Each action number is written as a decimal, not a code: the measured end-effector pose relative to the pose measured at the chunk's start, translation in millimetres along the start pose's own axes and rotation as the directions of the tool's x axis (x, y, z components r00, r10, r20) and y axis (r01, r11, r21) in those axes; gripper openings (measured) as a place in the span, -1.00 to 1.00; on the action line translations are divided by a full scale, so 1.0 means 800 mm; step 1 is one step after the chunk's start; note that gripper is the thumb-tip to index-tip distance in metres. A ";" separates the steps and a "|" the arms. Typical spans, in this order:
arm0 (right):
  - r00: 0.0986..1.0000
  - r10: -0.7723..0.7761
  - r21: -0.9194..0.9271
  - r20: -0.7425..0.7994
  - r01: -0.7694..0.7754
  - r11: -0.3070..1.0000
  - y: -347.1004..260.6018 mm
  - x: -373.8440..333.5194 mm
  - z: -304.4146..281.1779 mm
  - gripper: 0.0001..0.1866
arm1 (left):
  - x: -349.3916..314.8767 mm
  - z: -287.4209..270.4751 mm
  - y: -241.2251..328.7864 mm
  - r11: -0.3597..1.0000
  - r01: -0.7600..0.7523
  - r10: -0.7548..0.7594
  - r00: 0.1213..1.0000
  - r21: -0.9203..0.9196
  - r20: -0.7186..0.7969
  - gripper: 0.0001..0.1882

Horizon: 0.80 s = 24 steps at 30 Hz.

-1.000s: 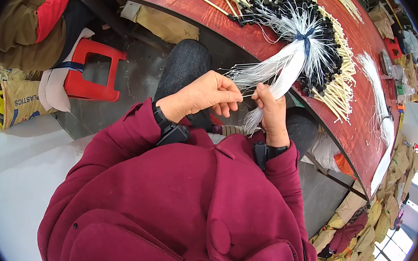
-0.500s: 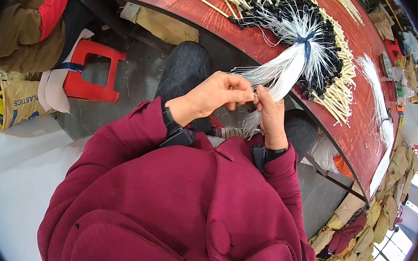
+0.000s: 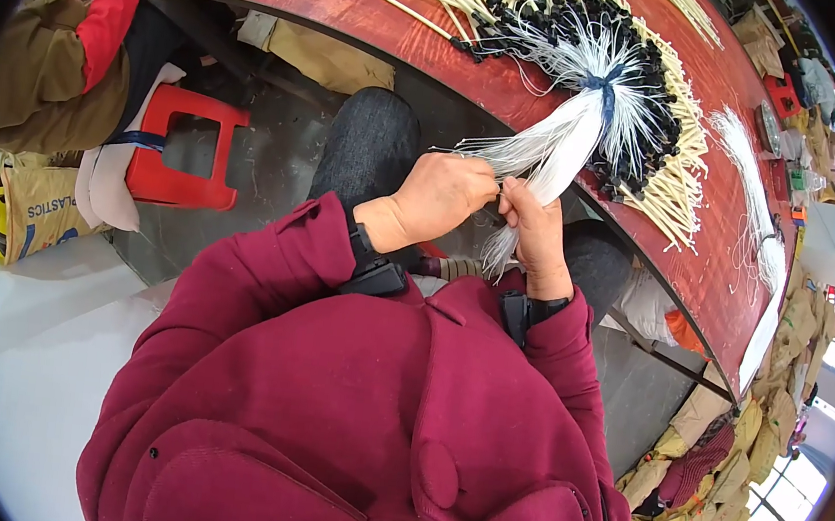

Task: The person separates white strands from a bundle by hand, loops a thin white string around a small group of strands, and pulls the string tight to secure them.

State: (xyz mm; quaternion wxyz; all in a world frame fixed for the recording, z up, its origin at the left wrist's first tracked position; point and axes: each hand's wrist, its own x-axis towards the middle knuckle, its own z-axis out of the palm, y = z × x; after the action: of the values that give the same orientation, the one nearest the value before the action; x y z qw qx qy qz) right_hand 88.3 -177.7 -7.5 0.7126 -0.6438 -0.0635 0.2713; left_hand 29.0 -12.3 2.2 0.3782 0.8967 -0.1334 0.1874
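Red-brown table (image 3: pixel 437 56), beyond your hands (image 3: pixel 488 207): white cord bundle with black tips (image 3: pixel 605 88), fanned; cream sticks (image 3: pixel 680 200) just past it; loose white strands (image 3: pixel 750 152) further right.

The hands (image 3: pixel 488 202) sit just off the tabletop's (image 3: pixel 428 46) near edge, over the lap. Straight ahead, the white cord bundle (image 3: pixel 569 145) and the fan of black-tipped strands (image 3: pixel 645 92) block the way across. Bare red surface lies open toward the tabletop's left part. A red stool (image 3: pixel 182 147) stands on the floor to the left.
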 end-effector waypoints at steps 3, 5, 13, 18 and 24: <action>1.000 0.006 -0.006 0.011 -0.006 1.000 0.000 -0.001 -0.002 -0.79 | 0.004 -0.001 0.003 0.992 -0.023 0.006 0.991 0.123 0.130 -0.93; 1.000 0.009 -0.010 0.016 -0.009 1.000 0.000 -0.002 -0.002 -0.79 | 0.004 0.002 0.003 0.998 0.000 -0.006 0.996 0.067 0.087 -0.94; 0.999 0.043 0.002 -0.012 -0.043 0.999 -0.004 -0.004 0.001 -0.80 | 0.003 0.011 0.003 0.879 0.263 -0.263 0.963 -0.398 0.055 -0.95; 1.000 0.018 0.003 -0.014 -0.018 1.000 -0.002 -0.004 0.001 -0.80 | 0.001 0.013 0.000 0.827 0.352 -0.334 0.935 -0.438 0.122 -0.92; 0.999 0.021 -0.026 -0.050 -0.022 0.999 -0.004 -0.005 0.002 -0.79 | 0.002 0.001 0.008 0.531 0.613 -0.481 0.786 -0.584 0.388 -0.90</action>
State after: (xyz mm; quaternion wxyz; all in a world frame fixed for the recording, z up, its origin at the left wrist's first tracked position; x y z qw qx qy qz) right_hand 85.4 -178.4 -3.3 0.7023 -0.6606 -0.0426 0.2620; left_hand 28.2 -17.6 6.1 0.7062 0.7001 0.0629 -0.0853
